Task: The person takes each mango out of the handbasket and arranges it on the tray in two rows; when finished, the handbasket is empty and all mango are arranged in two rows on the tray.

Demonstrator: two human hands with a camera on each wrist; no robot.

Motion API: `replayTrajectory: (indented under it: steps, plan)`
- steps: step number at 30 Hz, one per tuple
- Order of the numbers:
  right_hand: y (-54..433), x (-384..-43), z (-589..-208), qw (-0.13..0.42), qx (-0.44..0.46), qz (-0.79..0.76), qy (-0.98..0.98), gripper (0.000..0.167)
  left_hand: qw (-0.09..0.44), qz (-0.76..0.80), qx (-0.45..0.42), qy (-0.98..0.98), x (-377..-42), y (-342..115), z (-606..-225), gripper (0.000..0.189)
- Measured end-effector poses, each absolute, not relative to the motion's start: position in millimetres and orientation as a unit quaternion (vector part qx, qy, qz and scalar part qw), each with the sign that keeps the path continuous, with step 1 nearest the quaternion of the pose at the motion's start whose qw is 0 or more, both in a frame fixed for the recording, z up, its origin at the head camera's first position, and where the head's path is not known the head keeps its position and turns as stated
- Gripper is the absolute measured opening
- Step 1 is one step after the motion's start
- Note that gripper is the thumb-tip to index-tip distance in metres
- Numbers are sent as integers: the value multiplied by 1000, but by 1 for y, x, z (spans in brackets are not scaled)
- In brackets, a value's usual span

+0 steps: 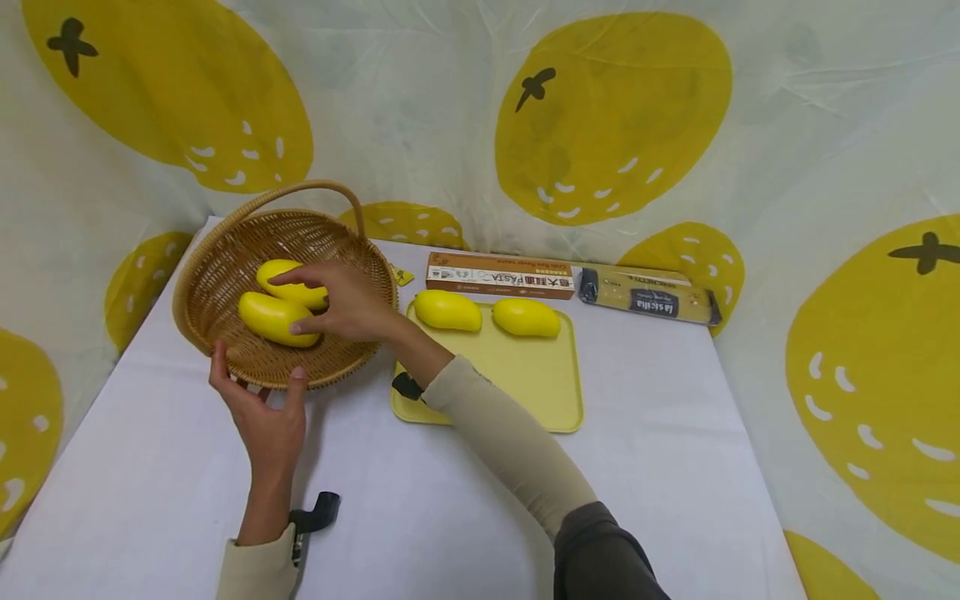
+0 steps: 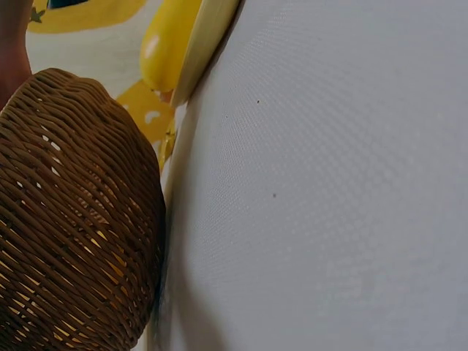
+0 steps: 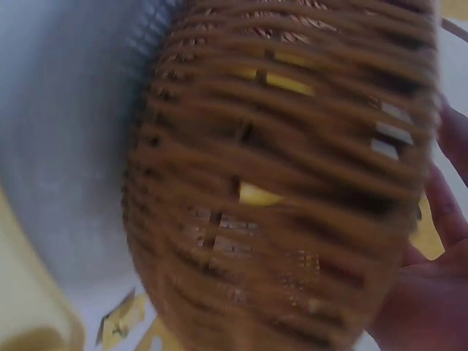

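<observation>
A round wicker basket (image 1: 352,358) with a tall handle tilts toward me at the left of the table. My left hand (image 1: 266,417) grips its near rim, thumb on the edge and fingers reaching underneath. Two yellow mangoes lie inside, an upper mango (image 1: 270,271) and a lower mango (image 1: 262,318). Over them reaches my right hand (image 1: 345,304), fingers spread apart, forefinger across the upper mango and thumb at the lower one's right end. The left wrist view shows the basket's woven outside (image 2: 80,219); in the right wrist view the weave (image 3: 278,161) is blurred, with yellow through its gaps.
A pale yellow tray (image 1: 510,392) stands right of the basket, bearing a left mango (image 1: 448,311) and a right mango (image 1: 527,318). Behind it lie a pasta box (image 1: 500,276) and a spaghetti packet (image 1: 648,296). A small yellow packet (image 1: 401,275) sits beside the basket.
</observation>
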State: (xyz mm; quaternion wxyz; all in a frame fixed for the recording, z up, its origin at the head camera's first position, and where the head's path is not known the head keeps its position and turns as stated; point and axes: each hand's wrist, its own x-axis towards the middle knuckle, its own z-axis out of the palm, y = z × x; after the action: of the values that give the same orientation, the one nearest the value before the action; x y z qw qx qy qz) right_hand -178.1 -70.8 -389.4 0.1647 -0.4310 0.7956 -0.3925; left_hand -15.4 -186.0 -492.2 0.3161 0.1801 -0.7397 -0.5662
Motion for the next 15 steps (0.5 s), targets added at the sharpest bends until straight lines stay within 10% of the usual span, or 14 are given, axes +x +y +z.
replayTrajectory:
  steps: [15]
  plan:
    - [-118,-180,-401,242,-358,-288,855,68,315,-573,184,-734,-15,-184,-490,100]
